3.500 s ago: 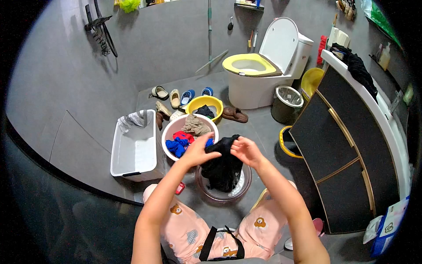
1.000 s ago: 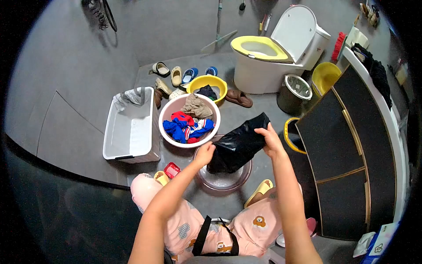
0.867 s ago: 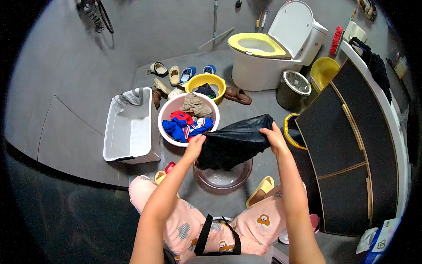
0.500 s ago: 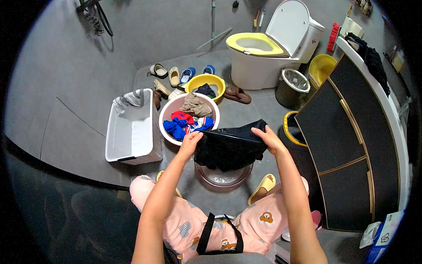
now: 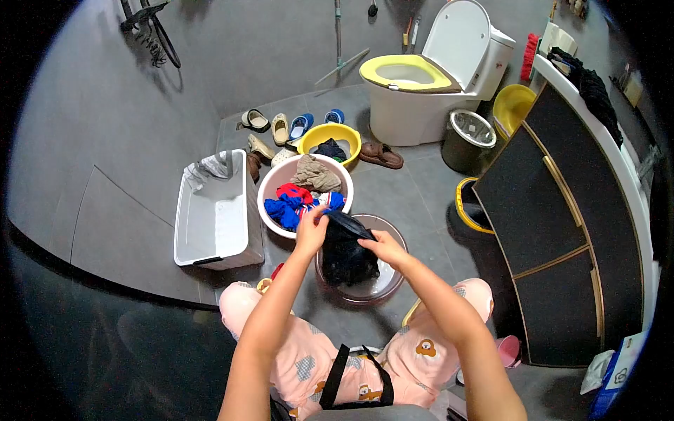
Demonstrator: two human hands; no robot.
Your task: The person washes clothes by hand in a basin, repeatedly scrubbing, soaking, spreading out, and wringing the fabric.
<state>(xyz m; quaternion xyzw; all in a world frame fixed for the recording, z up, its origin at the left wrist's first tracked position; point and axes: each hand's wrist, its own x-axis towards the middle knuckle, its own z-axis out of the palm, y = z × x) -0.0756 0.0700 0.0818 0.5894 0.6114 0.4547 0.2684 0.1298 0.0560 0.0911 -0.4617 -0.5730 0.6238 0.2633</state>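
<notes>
Both of my hands grip a black garment (image 5: pixel 349 256) by its upper edge; I cannot make out what kind of garment it is. My left hand (image 5: pixel 311 228) pinches the edge on the left, near the pink basin. On the other side my right hand (image 5: pixel 385 247) is closed on it, thumb on top. The cloth hangs bunched into a translucent brownish basin (image 5: pixel 394 281) on the floor between my feet, with water in the bottom. Just behind it stands a pale pink basin (image 5: pixel 347 175) heaped with blue, red and beige clothes (image 5: pixel 316 173).
A white plastic bin (image 5: pixel 184 235) stands at left with grey cloth over its far rim. Behind are a yellow basin (image 5: pixel 358 143), several shoes (image 5: pixel 279 128) and a toilet (image 5: pixel 397 116). At right are a trash can (image 5: pixel 465 151) and a dark cabinet (image 5: pixel 551 302).
My right hand has come left and down, towards my left hand. The black garment, stretched wide before, is now gathered and hangs lower into the basin.
</notes>
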